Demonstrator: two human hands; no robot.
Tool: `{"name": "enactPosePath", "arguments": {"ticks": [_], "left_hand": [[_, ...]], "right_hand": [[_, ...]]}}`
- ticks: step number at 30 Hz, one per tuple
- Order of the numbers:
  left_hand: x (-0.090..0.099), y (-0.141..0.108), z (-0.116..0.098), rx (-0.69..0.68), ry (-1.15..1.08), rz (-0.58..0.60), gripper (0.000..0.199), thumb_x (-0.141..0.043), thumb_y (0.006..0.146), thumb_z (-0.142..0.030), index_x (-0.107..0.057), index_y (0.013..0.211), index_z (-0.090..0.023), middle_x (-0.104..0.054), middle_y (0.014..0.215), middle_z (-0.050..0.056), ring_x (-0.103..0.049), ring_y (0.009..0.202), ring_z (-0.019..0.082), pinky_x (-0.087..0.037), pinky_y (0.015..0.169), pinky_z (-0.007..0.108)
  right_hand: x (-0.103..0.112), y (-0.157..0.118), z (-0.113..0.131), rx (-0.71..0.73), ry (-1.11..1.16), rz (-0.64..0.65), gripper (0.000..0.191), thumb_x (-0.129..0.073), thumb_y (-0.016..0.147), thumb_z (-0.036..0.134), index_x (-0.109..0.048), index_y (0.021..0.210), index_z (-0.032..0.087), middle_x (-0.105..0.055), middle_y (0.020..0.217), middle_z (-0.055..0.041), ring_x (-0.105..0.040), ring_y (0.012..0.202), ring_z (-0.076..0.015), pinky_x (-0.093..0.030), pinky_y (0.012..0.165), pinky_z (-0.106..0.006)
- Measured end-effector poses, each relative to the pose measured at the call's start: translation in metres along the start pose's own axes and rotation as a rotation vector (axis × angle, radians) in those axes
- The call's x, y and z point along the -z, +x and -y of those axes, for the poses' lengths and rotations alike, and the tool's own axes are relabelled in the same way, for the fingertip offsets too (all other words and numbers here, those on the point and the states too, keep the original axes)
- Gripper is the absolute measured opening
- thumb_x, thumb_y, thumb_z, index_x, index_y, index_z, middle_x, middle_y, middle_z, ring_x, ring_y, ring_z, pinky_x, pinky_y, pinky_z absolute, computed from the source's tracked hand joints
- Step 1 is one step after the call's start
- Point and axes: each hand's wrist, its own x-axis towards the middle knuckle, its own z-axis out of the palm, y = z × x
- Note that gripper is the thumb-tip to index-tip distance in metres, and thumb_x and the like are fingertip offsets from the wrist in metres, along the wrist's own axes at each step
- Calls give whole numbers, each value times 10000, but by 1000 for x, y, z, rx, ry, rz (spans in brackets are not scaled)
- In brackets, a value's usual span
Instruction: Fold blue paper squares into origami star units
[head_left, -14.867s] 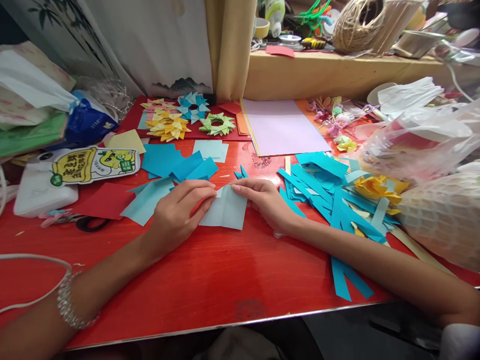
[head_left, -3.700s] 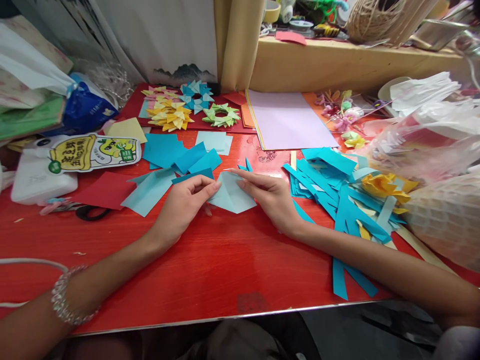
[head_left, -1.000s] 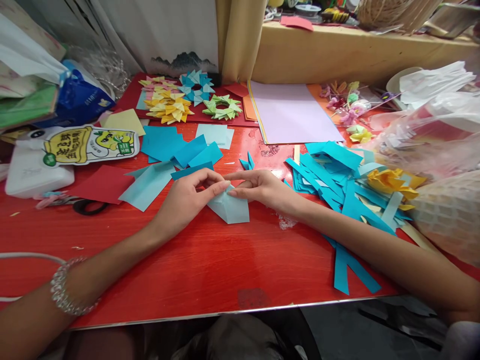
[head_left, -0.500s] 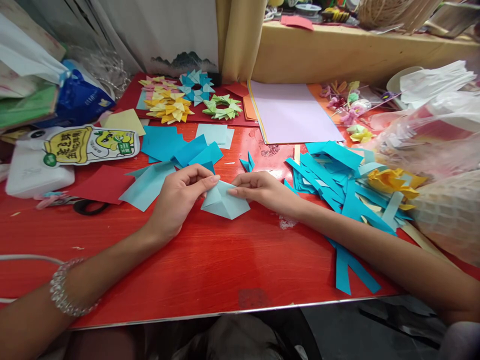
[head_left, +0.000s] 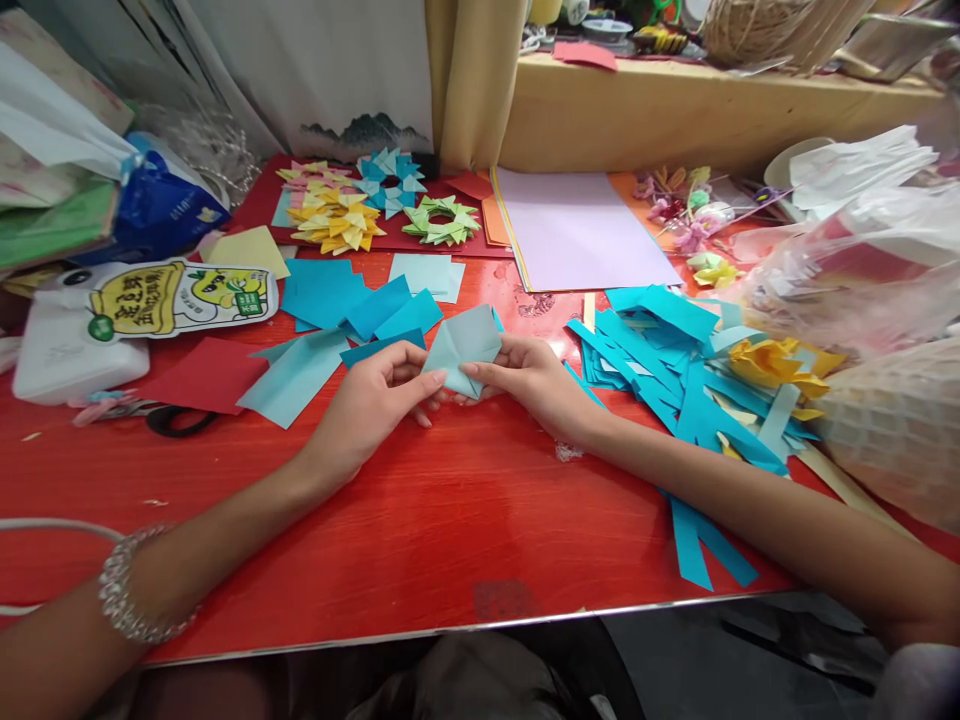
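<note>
Between my hands is a pale blue folded paper (head_left: 463, 345), creased, with its broad part pointing away from me. My left hand (head_left: 379, 405) pinches its lower left corner between thumb and fingers. On the lower right side, my right hand (head_left: 532, 380) grips it, thumb in front and fingers behind. Just beyond and left of my hands lie blue paper pieces (head_left: 322, 290) and a creased light blue sheet (head_left: 296, 375). To the right is a heap of blue paper strips (head_left: 652, 345).
Folded paper rings (head_left: 442, 218) sit at the back beside a lilac paper stack (head_left: 589, 225). Scissors (head_left: 180, 420), a red sheet (head_left: 202, 375) and a yellow printed pouch (head_left: 180, 297) lie left. A plastic bag (head_left: 840, 260) stands right. The red table's front edge (head_left: 420, 635) is near me.
The pale blue paper has been turned and raised; its broad part now points away from me instead of toward me. Both hands now grip its lower sides.
</note>
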Motion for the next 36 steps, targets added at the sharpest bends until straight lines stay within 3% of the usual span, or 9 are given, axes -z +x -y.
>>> {"name": "enactPosePath", "arguments": {"ticks": [7, 13, 21, 29, 36], "left_hand": [[0, 1, 1, 31, 69, 54, 186, -653, 774, -331, -577, 754, -162, -609, 618, -28, -556, 530, 86, -472, 532, 204], [0, 0, -1, 12, 53, 86, 190, -651, 779, -343, -590, 778, -163, -608, 673, -34, -555, 571, 71, -467, 548, 178], [-1, -3, -6, 85, 118, 77, 197, -640, 779, -314, -541, 694, -167, -599, 586, -38, -531, 514, 71, -434, 512, 178], [-3, -3, -4, -26, 87, 11, 204, -648, 761, -374, -565, 751, -187, -577, 668, -34, -514, 508, 82, -432, 507, 209], [0, -1, -1, -20, 47, -48, 193, -669, 749, -326, -549, 714, -179, -551, 664, -46, -534, 559, 78, -441, 555, 199]], "right_hand": [[1, -3, 1, 5, -205, 13, 237, -657, 756, 351, -605, 813, 127, -659, 765, -28, -607, 703, -130, -484, 663, -264], [2, -3, 1, -28, -136, 47, 253, -662, 748, 355, -588, 819, 124, -658, 722, -27, -624, 612, -128, -505, 628, -281], [1, -5, 3, 43, -234, 41, 228, -633, 780, 351, -574, 742, 135, -592, 674, 17, -529, 608, -81, -421, 570, -207], [1, -7, 1, -40, -235, 102, 210, -620, 788, 365, -601, 795, 156, -643, 738, -7, -605, 644, -120, -475, 596, -238], [-1, -6, 3, 44, -150, -30, 256, -620, 787, 403, -563, 715, 164, -525, 629, 38, -482, 572, -72, -410, 550, -207]]}}
